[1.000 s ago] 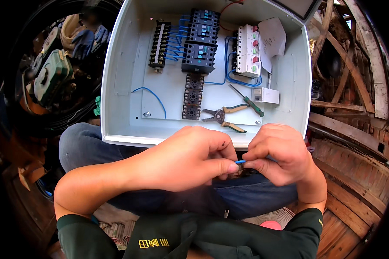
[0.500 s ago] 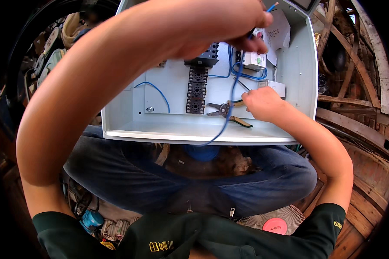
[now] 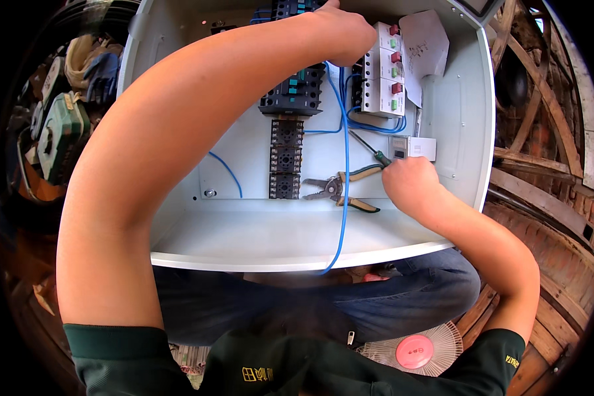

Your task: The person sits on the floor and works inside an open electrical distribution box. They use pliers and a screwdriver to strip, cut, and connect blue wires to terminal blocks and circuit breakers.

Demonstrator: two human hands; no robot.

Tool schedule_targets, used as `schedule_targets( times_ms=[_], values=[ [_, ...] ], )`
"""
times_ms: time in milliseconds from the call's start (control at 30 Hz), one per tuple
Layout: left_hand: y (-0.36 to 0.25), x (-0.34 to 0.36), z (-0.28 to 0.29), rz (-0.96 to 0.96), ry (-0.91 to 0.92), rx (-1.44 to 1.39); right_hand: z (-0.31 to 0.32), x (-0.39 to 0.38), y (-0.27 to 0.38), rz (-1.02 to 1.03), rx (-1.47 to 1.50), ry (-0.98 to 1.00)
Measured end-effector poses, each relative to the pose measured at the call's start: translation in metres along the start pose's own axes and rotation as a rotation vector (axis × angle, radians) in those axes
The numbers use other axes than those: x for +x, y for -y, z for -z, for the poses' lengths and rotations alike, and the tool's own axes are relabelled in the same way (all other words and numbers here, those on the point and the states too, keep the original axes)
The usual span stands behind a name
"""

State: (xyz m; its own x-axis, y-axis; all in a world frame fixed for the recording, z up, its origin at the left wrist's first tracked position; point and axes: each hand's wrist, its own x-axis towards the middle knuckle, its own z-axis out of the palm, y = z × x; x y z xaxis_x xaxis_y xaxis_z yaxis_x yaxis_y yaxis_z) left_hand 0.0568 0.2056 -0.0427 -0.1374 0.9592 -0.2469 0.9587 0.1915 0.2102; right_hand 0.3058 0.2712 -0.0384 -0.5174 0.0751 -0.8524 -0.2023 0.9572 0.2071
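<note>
My left hand [image 3: 350,36] is at the upper contactors [image 3: 290,92], fingers curled around the upper end of a long blue wire [image 3: 346,185], its fingertips mostly hidden. That wire hangs down across the grey metal enclosure [image 3: 472,152] and over its front edge. My right hand [image 3: 409,181] grips the green-handled screwdriver [image 3: 381,157], its blade pointing up-left beside a small white device [image 3: 419,148]. Wire strippers [image 3: 335,190] lie just left of that hand. Three black sockets [image 3: 285,158] form a column below the contactors, and white breakers with red and green buttons [image 3: 383,92] stand at the right.
A folded paper [image 3: 421,46] leans inside the enclosure's right side. Gloves [image 3: 96,66] and a green case [image 3: 63,135] sit at the left. Wooden boards and beams [image 3: 534,99] are at the right. A round wire guard with a pink centre [image 3: 412,350] lies below my right leg.
Both hands left the front edge. The left one rose into the enclosure with the blue wire and moved slightly left; the right one reached the screwdriver. The enclosure now sits lower in view.
</note>
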Motion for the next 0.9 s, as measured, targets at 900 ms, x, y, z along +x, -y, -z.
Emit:
schedule_targets(
  times_ms=[900],
  values=[
    [0.003, 0.009, -0.023, 0.123, -0.041, -0.008, 0.154, -0.017, -0.043, -0.062, 0.534, -0.996]
  ],
)
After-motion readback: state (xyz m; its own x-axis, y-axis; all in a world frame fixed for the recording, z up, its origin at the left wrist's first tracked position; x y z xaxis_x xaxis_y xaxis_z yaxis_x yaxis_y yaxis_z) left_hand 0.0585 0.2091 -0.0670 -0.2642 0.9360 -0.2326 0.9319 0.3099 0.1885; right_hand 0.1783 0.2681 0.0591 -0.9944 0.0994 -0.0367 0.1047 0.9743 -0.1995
